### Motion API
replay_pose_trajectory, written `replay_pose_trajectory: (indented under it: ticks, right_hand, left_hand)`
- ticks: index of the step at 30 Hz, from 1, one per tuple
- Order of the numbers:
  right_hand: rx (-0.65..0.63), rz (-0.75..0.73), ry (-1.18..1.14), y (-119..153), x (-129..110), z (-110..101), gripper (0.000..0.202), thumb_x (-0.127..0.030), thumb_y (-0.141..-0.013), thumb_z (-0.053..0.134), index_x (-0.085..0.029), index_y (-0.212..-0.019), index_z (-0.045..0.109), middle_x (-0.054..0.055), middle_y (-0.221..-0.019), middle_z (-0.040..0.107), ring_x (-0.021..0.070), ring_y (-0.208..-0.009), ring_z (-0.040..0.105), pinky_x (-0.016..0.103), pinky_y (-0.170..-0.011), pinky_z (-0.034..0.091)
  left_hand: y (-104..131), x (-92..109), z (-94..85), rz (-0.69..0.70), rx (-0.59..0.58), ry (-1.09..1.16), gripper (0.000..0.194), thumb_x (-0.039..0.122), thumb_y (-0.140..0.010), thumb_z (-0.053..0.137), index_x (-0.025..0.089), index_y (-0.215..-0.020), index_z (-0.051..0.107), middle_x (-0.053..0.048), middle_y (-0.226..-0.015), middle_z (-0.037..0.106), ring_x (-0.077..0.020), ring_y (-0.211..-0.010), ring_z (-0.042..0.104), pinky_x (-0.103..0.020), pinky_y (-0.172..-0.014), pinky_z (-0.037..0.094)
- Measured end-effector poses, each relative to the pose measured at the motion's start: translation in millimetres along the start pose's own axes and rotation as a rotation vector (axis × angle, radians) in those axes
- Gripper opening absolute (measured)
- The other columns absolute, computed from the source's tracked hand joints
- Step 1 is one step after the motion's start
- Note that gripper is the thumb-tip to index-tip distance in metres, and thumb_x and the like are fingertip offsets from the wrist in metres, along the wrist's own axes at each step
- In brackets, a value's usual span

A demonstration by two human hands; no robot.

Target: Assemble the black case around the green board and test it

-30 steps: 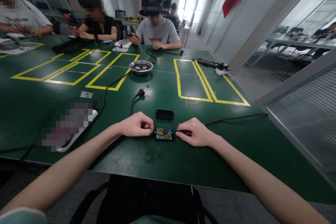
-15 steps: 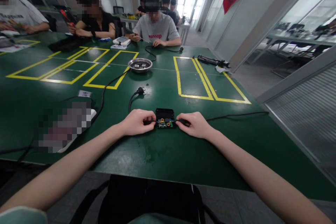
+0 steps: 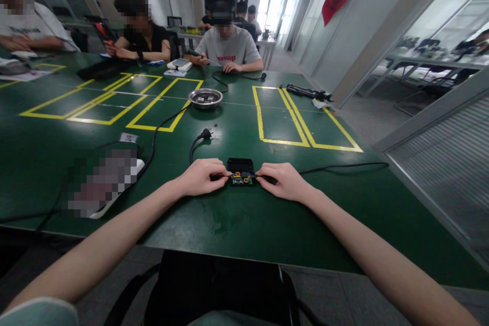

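Toward the bench's (image 3: 229,229) near edge, our left fingers (image 3: 222,180) and right fingers (image 3: 264,180) seem to pinch cords (image 3: 344,166), steadying the green board (image 3: 243,180).

From where I stand, the circuit board (image 3: 244,178) in its black case, which lay apart from the black lid (image 3: 240,164) a second ago, has slid far-ward, right up beside it. Both the left hand (image 3: 203,177) and right hand (image 3: 282,181) went along. Across the table, a co-worker's thin tool (image 3: 195,53), steep before, now slopes flatter.
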State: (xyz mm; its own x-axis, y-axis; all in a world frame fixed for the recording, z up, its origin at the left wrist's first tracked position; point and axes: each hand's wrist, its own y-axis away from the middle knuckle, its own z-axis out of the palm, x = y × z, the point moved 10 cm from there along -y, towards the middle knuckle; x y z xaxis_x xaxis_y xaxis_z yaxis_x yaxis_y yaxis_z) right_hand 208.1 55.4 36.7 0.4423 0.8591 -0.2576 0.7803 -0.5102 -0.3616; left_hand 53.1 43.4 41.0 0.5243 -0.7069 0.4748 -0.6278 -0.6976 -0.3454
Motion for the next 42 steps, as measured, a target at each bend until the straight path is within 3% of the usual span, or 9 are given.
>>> replay_pose_trajectory:
  ticks: [4,12,21,29,36,42]
  right_hand:
    - [-0.075,0.032,0.094,-1,-1,3,0.022,-0.026,-0.101,0.051,-0.020,-0.090,0.069,0.004,-0.083,0.069,0.0149,-0.066,0.061,0.026,-0.061,0.038]
    - [-0.178,0.028,0.170,-2,-2,6,0.029,-0.027,-0.106,0.048,-0.019,-0.098,0.074,0.006,-0.087,0.070,0.0164,-0.073,0.064,0.028,-0.064,0.040]
    - [-0.019,-0.068,0.131,-3,-9,1,0.038,-0.030,-0.107,0.043,-0.018,-0.088,0.074,0.010,-0.083,0.071,0.0224,-0.080,0.061,0.035,-0.071,0.050]
    - [0.140,0.009,-0.038,0,1,-9,0.026,-0.030,-0.104,0.052,-0.022,-0.089,0.072,0.008,-0.086,0.073,0.0215,-0.082,0.066,0.035,-0.074,0.054]
    - [0.140,-0.051,-0.157,0,-3,-11,0.023,-0.028,-0.101,0.056,-0.021,-0.085,0.071,0.008,-0.088,0.071,0.0203,-0.082,0.067,0.034,-0.074,0.055]
    - [0.069,-0.059,-0.190,1,-9,-10,0.019,-0.031,-0.098,0.060,-0.021,-0.087,0.073,0.009,-0.094,0.071,0.0199,-0.083,0.068,0.034,-0.075,0.056]
  left_hand:
    - [0,3,1.5,0.023,0.006,-0.066,0.020,0.023,-0.095,0.054,0.018,-0.092,0.074,-0.006,-0.098,0.071,-0.0162,-0.084,0.068,-0.025,-0.076,0.051]
    - [-1,13,7.4,0.134,-0.064,-0.227,0.025,0.022,-0.099,0.048,0.017,-0.091,0.071,-0.007,-0.093,0.071,-0.0171,-0.080,0.066,-0.027,-0.073,0.049]
    - [-4,14,6.5,0.113,-0.074,-0.269,0.026,0.022,-0.096,0.048,0.017,-0.088,0.071,-0.007,-0.086,0.069,-0.0170,-0.076,0.064,-0.027,-0.068,0.047]
    - [0,-1,-7.0,-0.001,0.038,0.011,0.017,0.024,-0.092,0.060,0.018,-0.096,0.075,-0.006,-0.095,0.073,-0.0169,-0.085,0.069,-0.027,-0.078,0.053]
    - [-2,1,-4.9,-0.005,0.002,0.014,0.017,0.022,-0.093,0.058,0.019,-0.096,0.075,-0.007,-0.098,0.074,-0.0184,-0.091,0.069,-0.029,-0.083,0.054]
    - [-2,2,-4.1,-0.044,-0.042,0.021,0.015,0.021,-0.091,0.059,0.018,-0.092,0.073,-0.005,-0.090,0.072,-0.0168,-0.083,0.067,-0.026,-0.075,0.052]
